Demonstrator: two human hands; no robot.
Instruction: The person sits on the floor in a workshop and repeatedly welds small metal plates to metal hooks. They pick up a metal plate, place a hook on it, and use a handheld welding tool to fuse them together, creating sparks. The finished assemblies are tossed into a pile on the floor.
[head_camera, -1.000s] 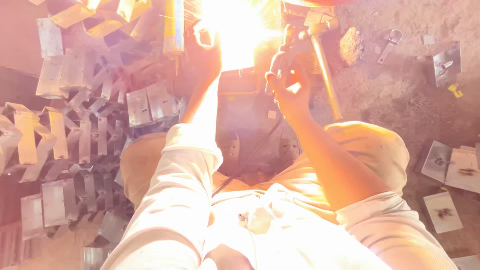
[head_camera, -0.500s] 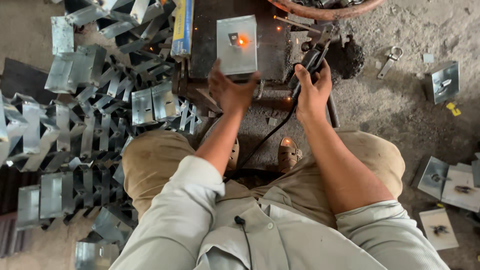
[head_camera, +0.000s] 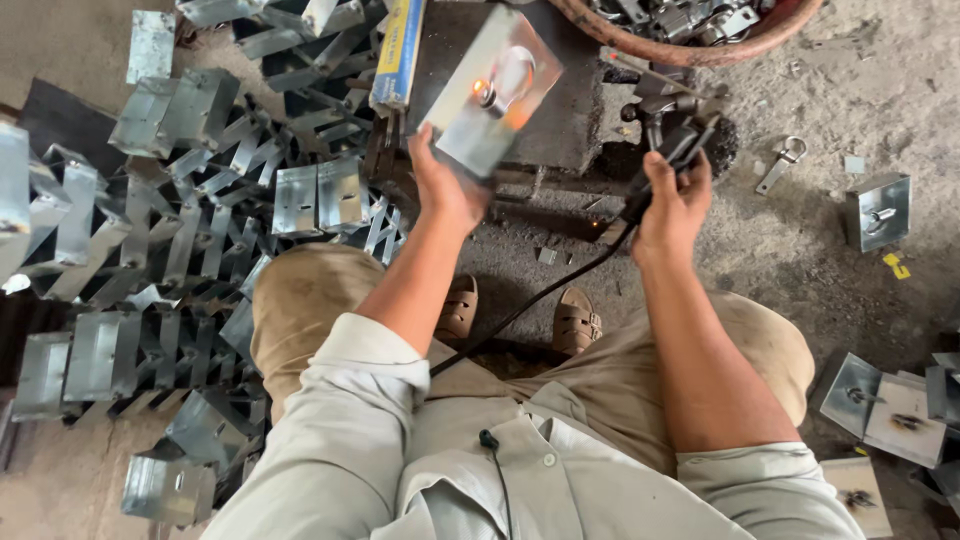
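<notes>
My left hand (head_camera: 447, 185) grips a square metal plate (head_camera: 492, 92) by its lower edge and holds it tilted above a dark work block (head_camera: 560, 120). A small stud in the plate's middle glows orange. My right hand (head_camera: 672, 195) is closed on a black welding electrode holder (head_camera: 672, 125), with its black cable (head_camera: 530, 300) running down between my knees. The holder's tip sits to the right of the plate, apart from it.
A heap of bent galvanised brackets (head_camera: 180, 240) fills the left side. A round basin (head_camera: 690, 30) of metal parts stands at the top right. Plates with studs (head_camera: 878, 212) lie on the right floor. A blue and yellow box (head_camera: 398, 55) rests by the block.
The bright welding flare has stopped. My left hand has lifted the plate off the block and tilted it, and my right hand has drawn the holder off to the right.
</notes>
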